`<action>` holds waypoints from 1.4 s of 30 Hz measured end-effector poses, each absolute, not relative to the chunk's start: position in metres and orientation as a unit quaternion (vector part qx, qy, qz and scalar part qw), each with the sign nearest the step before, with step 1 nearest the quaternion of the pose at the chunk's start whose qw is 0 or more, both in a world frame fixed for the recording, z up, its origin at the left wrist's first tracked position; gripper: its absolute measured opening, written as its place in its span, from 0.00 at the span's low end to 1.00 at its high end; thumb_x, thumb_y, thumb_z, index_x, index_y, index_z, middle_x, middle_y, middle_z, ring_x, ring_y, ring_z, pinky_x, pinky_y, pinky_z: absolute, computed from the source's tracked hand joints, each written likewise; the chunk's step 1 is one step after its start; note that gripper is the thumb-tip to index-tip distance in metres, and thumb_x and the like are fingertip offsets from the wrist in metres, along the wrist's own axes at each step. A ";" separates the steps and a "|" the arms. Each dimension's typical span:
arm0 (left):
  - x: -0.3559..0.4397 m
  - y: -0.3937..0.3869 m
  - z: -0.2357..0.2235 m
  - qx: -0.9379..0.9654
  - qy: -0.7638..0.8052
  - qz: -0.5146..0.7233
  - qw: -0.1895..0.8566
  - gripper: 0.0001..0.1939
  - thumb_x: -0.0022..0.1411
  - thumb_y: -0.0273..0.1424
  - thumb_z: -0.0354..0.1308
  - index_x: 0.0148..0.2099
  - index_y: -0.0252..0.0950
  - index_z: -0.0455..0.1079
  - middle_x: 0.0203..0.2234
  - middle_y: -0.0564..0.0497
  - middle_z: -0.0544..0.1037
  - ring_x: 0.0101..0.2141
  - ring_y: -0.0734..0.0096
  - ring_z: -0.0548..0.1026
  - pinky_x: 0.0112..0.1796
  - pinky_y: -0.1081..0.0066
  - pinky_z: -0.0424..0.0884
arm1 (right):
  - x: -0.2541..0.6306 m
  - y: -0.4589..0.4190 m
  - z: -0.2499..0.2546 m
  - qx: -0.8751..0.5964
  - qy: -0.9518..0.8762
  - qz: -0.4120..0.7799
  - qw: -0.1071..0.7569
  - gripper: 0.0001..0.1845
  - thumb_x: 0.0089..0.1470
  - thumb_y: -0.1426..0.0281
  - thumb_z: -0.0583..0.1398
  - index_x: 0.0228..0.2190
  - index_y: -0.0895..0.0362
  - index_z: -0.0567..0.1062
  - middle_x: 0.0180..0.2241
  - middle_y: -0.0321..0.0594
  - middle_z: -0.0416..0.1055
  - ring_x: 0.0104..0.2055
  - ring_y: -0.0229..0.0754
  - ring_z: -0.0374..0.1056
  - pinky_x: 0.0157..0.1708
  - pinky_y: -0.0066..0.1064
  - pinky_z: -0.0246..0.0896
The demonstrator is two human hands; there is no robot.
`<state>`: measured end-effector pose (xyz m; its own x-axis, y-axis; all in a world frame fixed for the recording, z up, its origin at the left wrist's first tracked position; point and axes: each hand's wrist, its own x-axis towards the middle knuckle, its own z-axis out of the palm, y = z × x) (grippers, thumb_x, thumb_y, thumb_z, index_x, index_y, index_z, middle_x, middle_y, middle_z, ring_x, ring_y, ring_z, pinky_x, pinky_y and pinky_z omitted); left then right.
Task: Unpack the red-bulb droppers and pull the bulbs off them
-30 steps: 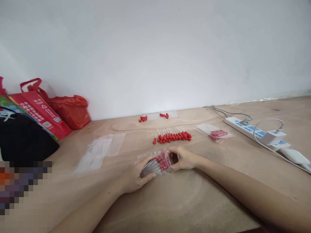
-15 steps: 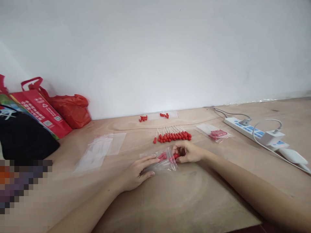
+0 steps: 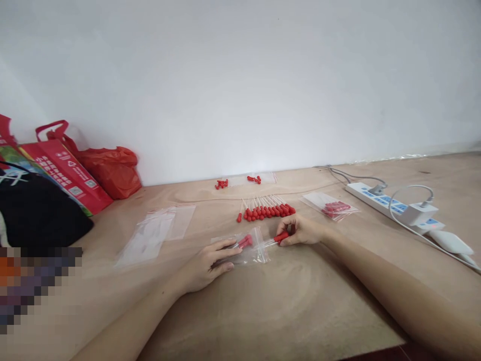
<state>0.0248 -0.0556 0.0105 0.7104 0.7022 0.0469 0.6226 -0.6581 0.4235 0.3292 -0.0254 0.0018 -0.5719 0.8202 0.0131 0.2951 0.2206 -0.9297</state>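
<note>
A clear zip-lock bag (image 3: 257, 256) lies in front of me with a few red-bulbed droppers (image 3: 246, 241) inside. My left hand (image 3: 210, 263) holds the bag from its left side, fingers over it and thumb along the lower edge. At the bag's mouth, on the right, my right hand (image 3: 298, 231) pinches a dropper (image 3: 281, 237) by its red bulb. Its clear stem points left and reaches the bag's opening; whether more than one is held, I cannot tell. Just beyond lies a row of similar droppers (image 3: 266, 211), bulbs toward me.
Flat plastic bags (image 3: 150, 238) lie left, and a filled bag (image 3: 334, 206) right. Loose red bulbs (image 3: 221, 184) sit by the wall. A power strip (image 3: 391, 203) with cables stands right. A red plastic bag (image 3: 112, 170) and a black bag (image 3: 41, 215) occupy the left.
My right hand has shifted right, away from the bag, and the clear stem now shows between its fingers and the bag's mouth. The left hand has moved slightly left.
</note>
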 end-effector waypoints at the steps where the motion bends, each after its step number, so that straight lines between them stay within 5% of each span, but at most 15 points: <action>1: 0.022 -0.054 0.011 0.905 0.367 0.102 0.190 0.18 0.60 0.34 0.48 0.54 0.47 0.61 0.55 0.49 0.60 0.53 0.64 0.61 0.51 0.58 0.59 | 0.331 -0.025 0.002 -0.381 -0.730 0.499 0.269 0.15 0.33 0.66 0.67 0.25 0.60 0.71 0.25 0.35 0.72 0.26 0.33 0.66 0.27 0.25 0.60; 7: 0.008 -0.049 0.019 0.902 0.383 0.080 0.184 0.18 0.60 0.34 0.49 0.53 0.46 0.62 0.55 0.49 0.61 0.53 0.63 0.61 0.52 0.59 0.58 | 0.342 -0.016 0.000 -0.376 -0.665 0.565 0.312 0.15 0.31 0.68 0.68 0.25 0.60 0.73 0.21 0.34 0.72 0.23 0.32 0.66 0.25 0.25 0.62; 18: 0.004 -0.047 0.026 0.883 0.401 0.119 0.214 0.23 0.57 0.39 0.52 0.55 0.45 0.58 0.54 0.50 0.62 0.53 0.62 0.60 0.53 0.59 0.56 | 0.344 0.014 0.012 -0.432 -0.487 0.478 0.590 0.11 0.35 0.66 0.66 0.24 0.57 0.72 0.25 0.34 0.71 0.26 0.32 0.66 0.29 0.25 0.63; 23: 0.008 -0.008 0.010 0.748 0.498 0.309 0.311 0.22 0.53 0.39 0.55 0.49 0.34 0.64 0.48 0.44 0.68 0.49 0.61 0.65 0.51 0.59 0.59 | 0.274 0.034 0.013 -0.439 -0.676 0.216 0.552 0.06 0.43 0.69 0.61 0.27 0.58 0.73 0.28 0.38 0.69 0.28 0.35 0.65 0.31 0.29 0.61; 27: 0.019 0.035 0.002 0.612 0.536 0.367 0.451 0.18 0.52 0.35 0.57 0.44 0.31 0.66 0.42 0.43 0.72 0.41 0.66 0.71 0.48 0.62 0.63 | 0.231 0.046 0.007 -0.426 -0.798 0.052 0.424 0.08 0.48 0.76 0.55 0.30 0.58 0.73 0.34 0.42 0.66 0.33 0.36 0.64 0.35 0.29 0.59; 32: 0.036 0.060 0.003 0.591 0.513 0.366 0.503 0.10 0.57 0.32 0.53 0.36 0.30 0.68 0.33 0.45 0.75 0.34 0.73 0.74 0.42 0.69 0.69 | 0.211 0.046 -0.003 -0.404 -0.837 0.047 0.365 0.08 0.45 0.79 0.57 0.29 0.59 0.74 0.34 0.42 0.65 0.33 0.37 0.63 0.35 0.28 0.58; 38: 0.049 0.057 0.002 0.617 0.475 0.354 0.519 0.14 0.50 0.37 0.59 0.36 0.32 0.70 0.22 0.51 0.74 0.26 0.72 0.72 0.32 0.69 0.70 | 0.213 0.039 -0.003 -0.383 -0.840 0.096 0.371 0.17 0.41 0.70 0.63 0.37 0.58 0.73 0.31 0.39 0.64 0.30 0.35 0.62 0.33 0.27 0.58; 42: 0.053 0.058 -0.005 0.632 0.477 0.365 0.490 0.20 0.44 0.37 0.64 0.40 0.33 0.69 0.34 0.48 0.75 0.35 0.68 0.72 0.40 0.67 0.68 | 0.221 0.031 0.000 -0.399 -0.792 0.136 0.442 0.12 0.43 0.68 0.62 0.33 0.60 0.73 0.29 0.39 0.65 0.28 0.34 0.62 0.31 0.27 0.58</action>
